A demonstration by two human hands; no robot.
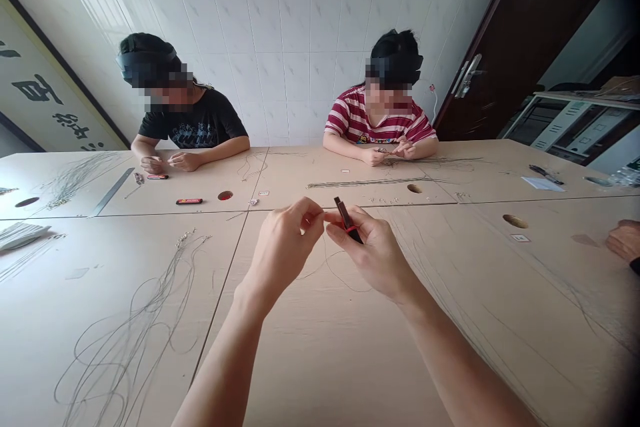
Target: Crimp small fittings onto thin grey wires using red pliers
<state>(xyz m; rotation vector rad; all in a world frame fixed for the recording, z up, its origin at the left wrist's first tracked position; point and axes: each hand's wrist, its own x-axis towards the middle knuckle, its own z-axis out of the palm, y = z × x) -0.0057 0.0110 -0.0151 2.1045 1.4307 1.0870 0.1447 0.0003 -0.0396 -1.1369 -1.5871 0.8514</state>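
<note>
My left hand [287, 247] is closed in a pinch near the middle of the table, its fingertips meeting those of my right hand. A thin dark cord [345, 285] loops down from between the fingertips onto the tabletop; the pinched end is too small to make out. In my right hand [377, 247] a slim black and red lighter [349, 220] is gripped between thumb and fingers, its dark top pointing up and to the left. To the left lies a loose bundle of long thin cords [145, 307] with small knotted or beaded ends.
Across the table [310, 367] sit two people, their hands on small items. A black and red lighter [189, 201] lies by a round hole [225, 195]. More cords [370, 183] stretch across the far side. At the right edge is another person's hand [624, 240].
</note>
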